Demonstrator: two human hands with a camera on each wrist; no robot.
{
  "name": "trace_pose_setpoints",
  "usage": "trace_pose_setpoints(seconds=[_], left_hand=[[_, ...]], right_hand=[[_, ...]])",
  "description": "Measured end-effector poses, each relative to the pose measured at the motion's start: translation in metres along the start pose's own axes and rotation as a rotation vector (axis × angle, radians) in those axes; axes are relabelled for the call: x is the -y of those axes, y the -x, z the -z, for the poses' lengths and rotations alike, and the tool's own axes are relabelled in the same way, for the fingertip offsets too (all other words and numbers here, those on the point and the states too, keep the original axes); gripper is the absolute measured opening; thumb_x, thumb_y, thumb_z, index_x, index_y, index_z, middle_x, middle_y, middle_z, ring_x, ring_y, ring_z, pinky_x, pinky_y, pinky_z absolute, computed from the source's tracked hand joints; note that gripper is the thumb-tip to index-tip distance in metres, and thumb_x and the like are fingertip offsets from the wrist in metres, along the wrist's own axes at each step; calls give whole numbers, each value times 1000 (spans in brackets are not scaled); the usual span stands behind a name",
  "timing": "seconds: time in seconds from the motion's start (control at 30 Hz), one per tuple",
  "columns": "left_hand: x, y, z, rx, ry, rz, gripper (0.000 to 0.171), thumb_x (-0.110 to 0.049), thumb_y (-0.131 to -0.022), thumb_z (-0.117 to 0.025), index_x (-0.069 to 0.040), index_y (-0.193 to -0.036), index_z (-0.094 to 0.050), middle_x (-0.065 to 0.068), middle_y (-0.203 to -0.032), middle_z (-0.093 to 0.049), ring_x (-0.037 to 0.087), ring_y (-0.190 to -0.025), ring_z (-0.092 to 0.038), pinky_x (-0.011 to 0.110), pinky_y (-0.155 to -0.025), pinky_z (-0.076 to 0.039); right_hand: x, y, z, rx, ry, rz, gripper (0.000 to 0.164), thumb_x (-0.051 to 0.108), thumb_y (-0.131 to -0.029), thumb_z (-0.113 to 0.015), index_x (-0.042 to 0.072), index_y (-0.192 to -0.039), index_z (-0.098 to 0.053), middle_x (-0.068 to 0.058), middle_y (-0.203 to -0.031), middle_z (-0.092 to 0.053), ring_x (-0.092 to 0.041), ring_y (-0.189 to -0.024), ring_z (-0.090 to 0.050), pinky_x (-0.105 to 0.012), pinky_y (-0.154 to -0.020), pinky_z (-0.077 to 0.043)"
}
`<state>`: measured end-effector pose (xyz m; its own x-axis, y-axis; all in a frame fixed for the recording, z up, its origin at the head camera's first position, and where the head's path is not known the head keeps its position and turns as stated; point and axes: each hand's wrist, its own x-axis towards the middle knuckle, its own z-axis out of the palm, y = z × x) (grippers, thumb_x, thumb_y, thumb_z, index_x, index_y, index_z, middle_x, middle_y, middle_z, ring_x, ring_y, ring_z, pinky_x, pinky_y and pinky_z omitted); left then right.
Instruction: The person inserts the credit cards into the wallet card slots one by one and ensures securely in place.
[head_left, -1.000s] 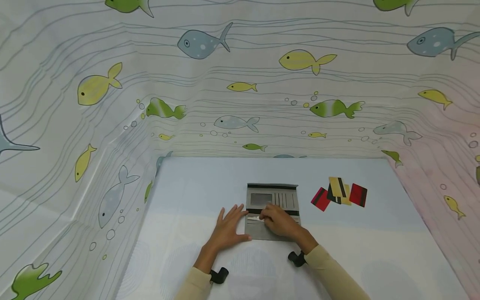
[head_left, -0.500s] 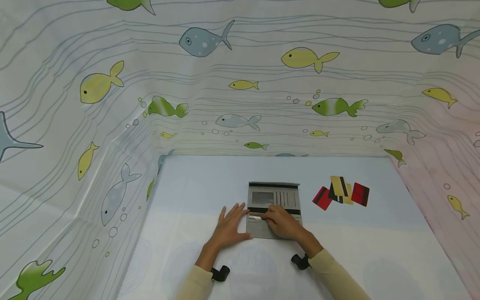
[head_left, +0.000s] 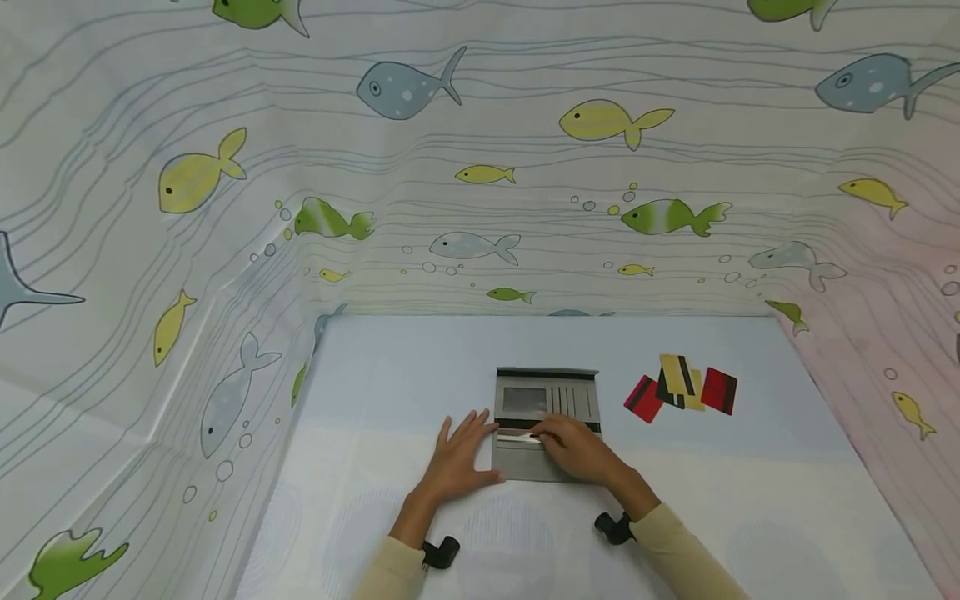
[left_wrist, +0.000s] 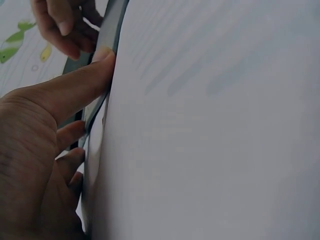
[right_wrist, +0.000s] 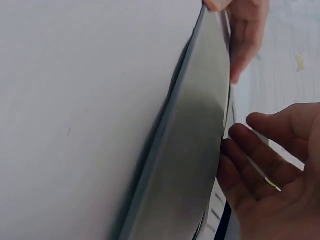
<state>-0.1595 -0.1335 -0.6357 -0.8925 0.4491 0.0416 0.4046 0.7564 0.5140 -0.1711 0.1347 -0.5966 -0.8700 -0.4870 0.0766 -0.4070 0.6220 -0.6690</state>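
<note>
A grey wallet [head_left: 517, 461] lies unfolded on the table, with slots and a window pocket in its far half. Black bands cross its top edge and middle. A pale shiny strip [head_left: 517, 437] runs along an opening just below the middle band. My left hand [head_left: 453, 467] spreads flat at the wallet's left side, fingertips on its edge and thumb at the near corner. My right hand [head_left: 581, 450] bends over the near half, its fingertips pinching at the right end of the pale strip. In the right wrist view, the right fingers [right_wrist: 237, 167] meet the wallet's edge.
Right of the wallet, several cards lie loosely together: a red card [head_left: 643, 400] at the left, yellow and black ones overlapping, and a dark red card [head_left: 719, 391]. Fish-patterned sheeting [head_left: 480, 208] rises behind and beside the white table [head_left: 390, 367].
My right hand has slid slightly to the right along the wallet's opening, and more of the pale strip shows. My left hand has stayed in place.
</note>
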Motion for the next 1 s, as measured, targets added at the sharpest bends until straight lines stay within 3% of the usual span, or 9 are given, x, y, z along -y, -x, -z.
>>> trace_pose_setpoints(seconds=[0.1, 0.4, 0.5, 0.67, 1.0], left_hand=[[0, 0, -1, 4, 1, 7, 85, -55, -79, -79, -22, -150, -45, 3, -164, -32, 26, -153, -25, 62, -123, -5], [0, 2, 1, -1, 14, -2, 86, -55, -78, -79, -21, -150, -45, 4, -164, -32, 28, -153, -26, 62, -123, -4], [0, 2, 0, -8, 18, -6, 86, -54, -78, -79, -21, -149, -46, 4, -163, -33, 29, -153, -26, 63, -122, -5], [-2, 3, 1, -10, 24, 1, 86, -54, -78, -80, -20, -149, -46, 5, -163, -34, 29, -153, -27, 63, -122, -5], [-3, 2, 1, -5, 23, -1, 85, -54, -78, -80, -20, -149, -46, 5, -163, -34, 30, -153, -26, 64, -122, -5]], right_hand=[[-7, 7, 9, -56, -5, -33, 20, 10, -99, -60, 11, -116, -72, 0, -115, -70, -15, -104, -65, -35, -85, -56], [-38, 20, 46, -249, 72, -155, 20, 6, -96, -64, 3, -115, -70, -8, -104, -71, -16, -89, -65, -36, -76, -58], [-54, 23, 64, -270, 101, -202, 22, 7, -96, -64, 1, -116, -69, -11, -101, -71, -21, -88, -65, -41, -76, -58], [-83, 30, 93, -283, 117, -351, 30, 16, -99, -61, -3, -122, -63, -17, -103, -67, -28, -90, -61, -42, -74, -55], [-123, 43, 130, -376, 72, -573, 51, 23, -100, -57, -14, -133, -47, -36, -120, -55, -48, -109, -57, -55, -81, -53]])
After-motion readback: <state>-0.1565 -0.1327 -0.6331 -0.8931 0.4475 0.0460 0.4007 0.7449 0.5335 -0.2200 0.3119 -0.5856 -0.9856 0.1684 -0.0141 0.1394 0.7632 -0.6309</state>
